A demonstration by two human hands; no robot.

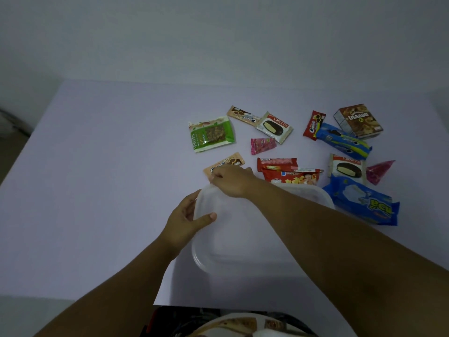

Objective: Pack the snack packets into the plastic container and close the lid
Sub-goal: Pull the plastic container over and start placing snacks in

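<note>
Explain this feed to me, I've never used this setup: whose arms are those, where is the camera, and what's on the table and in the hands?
There is no machine here: the arms belong to a person, and the single picture comes from a camera worn on their head, looking forward and down.

The left hand grips the near left edge of a clear plastic container, thumb on top. The right hand reaches across and pinches its far corner, seemingly at the lid.

No snack is held. All lie loose on the pale table: a green nuts packet, two Choco Pie packets, blue biscuit packs, red packs, a brown box.
</note>
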